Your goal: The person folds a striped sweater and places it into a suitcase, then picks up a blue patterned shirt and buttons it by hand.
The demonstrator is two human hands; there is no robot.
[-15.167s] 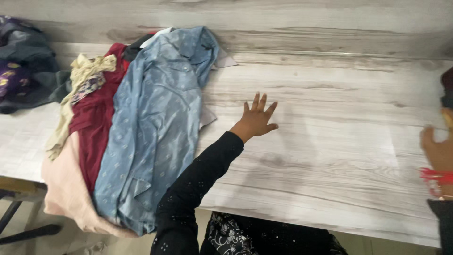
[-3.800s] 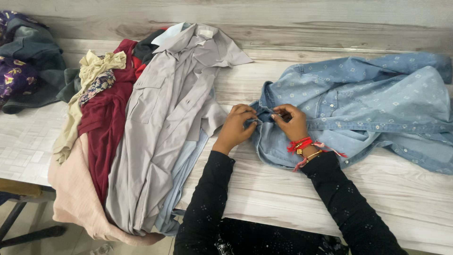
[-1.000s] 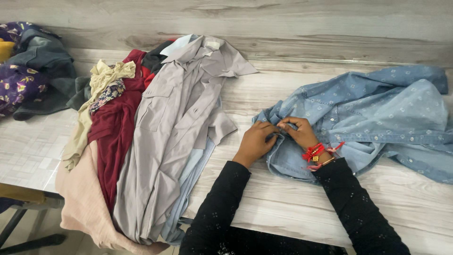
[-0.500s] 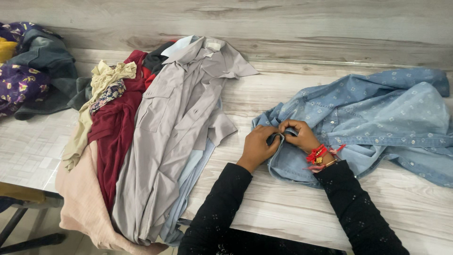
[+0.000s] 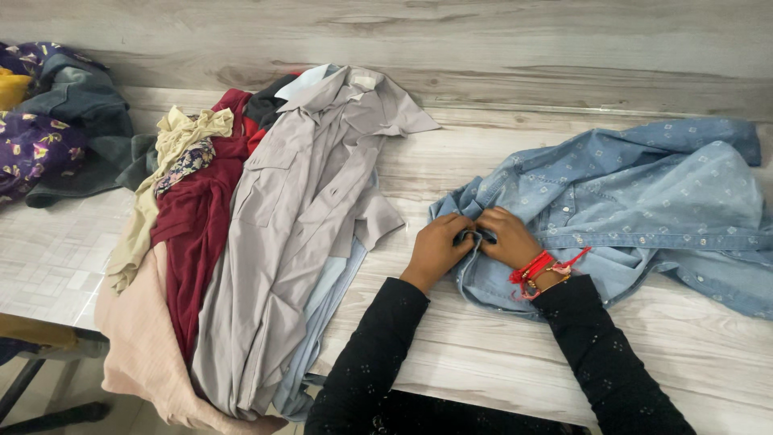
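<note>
Both my hands, left hand [image 5: 436, 248] and right hand [image 5: 507, 238], pinch together on the soft denim shirt [image 5: 620, 201]; it's limp, so best gripped at the button placket.

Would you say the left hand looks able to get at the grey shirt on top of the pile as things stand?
Probably yes. The left hand is pinching the blue shirt together with the right hand, but the grey shirt lies uncovered just to its left, with only bare table between.

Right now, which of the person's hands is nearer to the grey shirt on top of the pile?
Left. The left hand grips the blue shirt just right of the grey shirt; the right hand sits farther right, also pinching the blue fabric.
</note>
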